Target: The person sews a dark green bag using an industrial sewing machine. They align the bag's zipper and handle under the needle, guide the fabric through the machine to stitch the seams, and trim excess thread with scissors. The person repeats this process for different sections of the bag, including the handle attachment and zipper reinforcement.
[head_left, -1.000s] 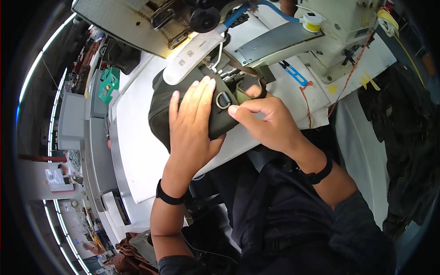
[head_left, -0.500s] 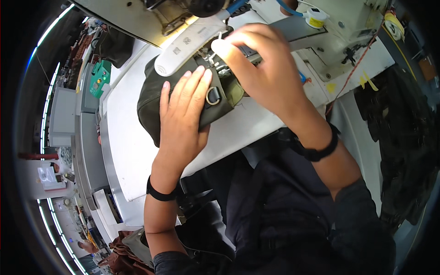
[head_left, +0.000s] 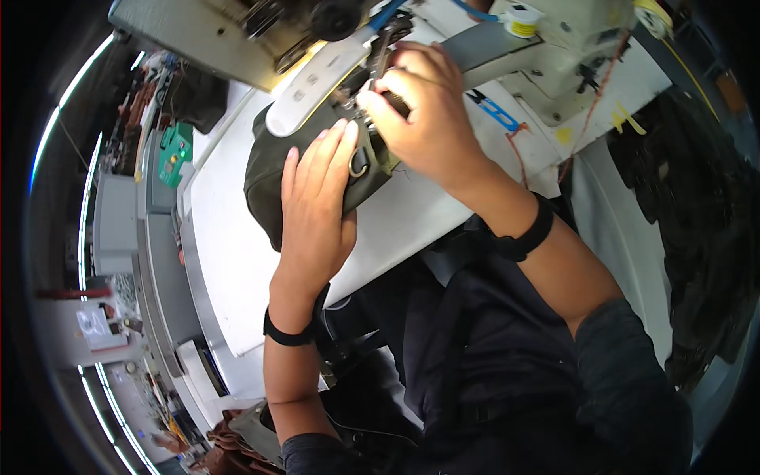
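Observation:
An olive-green fabric bag (head_left: 265,178) lies on the white table under a sewing machine (head_left: 198,39). My left hand (head_left: 317,206) rests flat on it, fingers stretched toward the machine's foot. Beside those fingertips a metal D-ring (head_left: 360,164) hangs on a short dark tab. My right hand (head_left: 427,119) is at the needle area, thumb and fingers bent together next to the metal foot parts. What they pinch, if anything, is hidden. A long white rounded lamp-like bar (head_left: 313,87) slants over the bag.
Blue thread snips (head_left: 495,111) lie right of my right hand, by a reddish thread. The white table (head_left: 229,245) curves along the left. A green box (head_left: 172,154) stands beyond it. Dark cloth (head_left: 689,237) hangs at the right; a small white container (head_left: 522,20) sits on the machine.
My right hand has drawn in closer to the needle area, its fingers now bent together, and the blue snips show fully. My left hand stays on the bag. The whole view has shifted slightly.

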A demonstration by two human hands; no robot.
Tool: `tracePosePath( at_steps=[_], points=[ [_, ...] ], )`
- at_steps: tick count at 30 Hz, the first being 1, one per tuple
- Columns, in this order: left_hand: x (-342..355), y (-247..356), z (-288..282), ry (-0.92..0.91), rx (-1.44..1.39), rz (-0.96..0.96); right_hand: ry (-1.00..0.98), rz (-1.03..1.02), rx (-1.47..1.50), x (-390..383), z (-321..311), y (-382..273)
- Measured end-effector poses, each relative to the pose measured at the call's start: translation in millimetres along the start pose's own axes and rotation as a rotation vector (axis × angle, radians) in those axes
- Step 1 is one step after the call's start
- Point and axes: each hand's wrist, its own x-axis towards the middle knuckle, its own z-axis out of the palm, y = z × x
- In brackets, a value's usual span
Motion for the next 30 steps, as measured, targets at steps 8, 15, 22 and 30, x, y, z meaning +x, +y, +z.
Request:
tracePosePath(
  at_steps=[8, 15, 22, 30],
  points=[
    [-3, 7, 8, 0.046, -0.003, -0.012, 0.041, -0.006, 0.181, -27, -59, -21],
    [-2, 9, 8, 0.038, 0.0, -0.018, -0.079, -0.131, 0.198, -41, -75, -29],
    [-5, 12, 13, 0.078, 0.024, -0.014, -0.358, -0.034, 0.27, -50, -58, -15],
    [-11, 26, 18, 0.145, -0.005, -0.027, -0.302, 0.233, 0.387, -69, -55, -27]
  ],
)
